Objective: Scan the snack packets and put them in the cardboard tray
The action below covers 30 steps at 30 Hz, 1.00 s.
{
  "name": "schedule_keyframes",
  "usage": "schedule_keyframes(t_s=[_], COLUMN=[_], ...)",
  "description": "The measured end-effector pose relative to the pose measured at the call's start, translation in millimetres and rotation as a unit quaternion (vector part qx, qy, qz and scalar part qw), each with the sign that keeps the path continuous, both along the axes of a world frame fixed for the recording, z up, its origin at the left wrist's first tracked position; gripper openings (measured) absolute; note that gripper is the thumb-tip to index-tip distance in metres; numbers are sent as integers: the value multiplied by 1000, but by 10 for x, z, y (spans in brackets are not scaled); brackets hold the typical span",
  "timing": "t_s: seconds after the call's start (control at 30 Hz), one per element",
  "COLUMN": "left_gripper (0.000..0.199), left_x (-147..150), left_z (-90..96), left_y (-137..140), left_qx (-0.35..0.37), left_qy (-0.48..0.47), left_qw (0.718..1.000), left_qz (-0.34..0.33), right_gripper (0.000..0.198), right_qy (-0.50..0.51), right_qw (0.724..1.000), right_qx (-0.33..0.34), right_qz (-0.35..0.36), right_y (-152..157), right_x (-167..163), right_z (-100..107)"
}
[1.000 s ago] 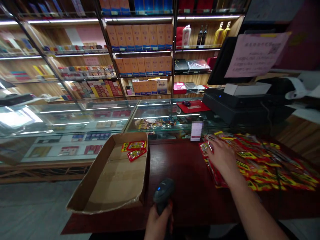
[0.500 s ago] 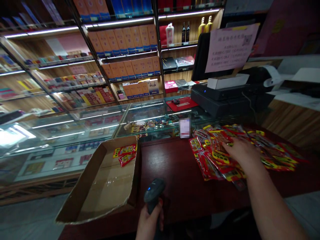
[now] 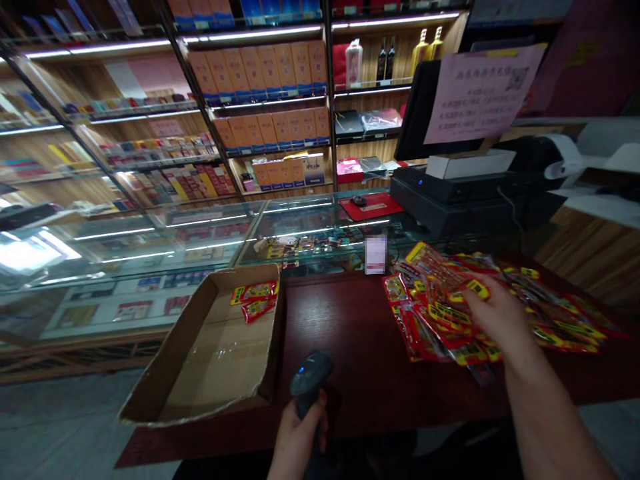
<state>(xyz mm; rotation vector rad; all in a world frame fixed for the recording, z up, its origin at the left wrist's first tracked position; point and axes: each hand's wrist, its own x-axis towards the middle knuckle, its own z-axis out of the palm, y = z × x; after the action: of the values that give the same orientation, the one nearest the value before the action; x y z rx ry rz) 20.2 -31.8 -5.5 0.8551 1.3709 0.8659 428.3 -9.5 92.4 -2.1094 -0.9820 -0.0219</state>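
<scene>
My left hand is wrapped round the handle of a dark barcode scanner with a small blue light, held over the front of the table. On the right, my right hand pinches one red and yellow snack packet by its near end, its far end tilted up above the pile. Beneath and around that hand spreads a heap of similar snack packets. Two more packets lie at the far end of an open cardboard box on the left.
The dark red wooden table carries the box and the heap. Behind it stand a glass display counter, a red mouse pad, a small pixelated card and a monitor with a paper sign. Stocked shelves line the wall.
My right hand has closed on a packet and raised its far end from the heap. The scanner stays in my left hand. The view has shifted slightly.
</scene>
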Motion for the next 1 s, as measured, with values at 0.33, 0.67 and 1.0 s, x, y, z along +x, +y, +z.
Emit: schedule_keyframes(t_s=[0.33, 0.67, 1.0], left_gripper=[40, 29, 23], left_x=[-30, -35, 14], left_z=[438, 715, 684], left_y=[-261, -233, -239], left_qx=[97, 133, 137], left_qy=[97, 186, 177], left_qw=[990, 972, 972], left_qz=[-20, -57, -67], right_gripper=[43, 36, 36], right_qy=[258, 299, 293], right_qw=[946, 926, 927], right_qx=[88, 62, 50], right_qz=[178, 223, 227], right_y=[-131, -155, -164], right_x=[-1508, -1630, -1646], right_z=[-543, -773, -773])
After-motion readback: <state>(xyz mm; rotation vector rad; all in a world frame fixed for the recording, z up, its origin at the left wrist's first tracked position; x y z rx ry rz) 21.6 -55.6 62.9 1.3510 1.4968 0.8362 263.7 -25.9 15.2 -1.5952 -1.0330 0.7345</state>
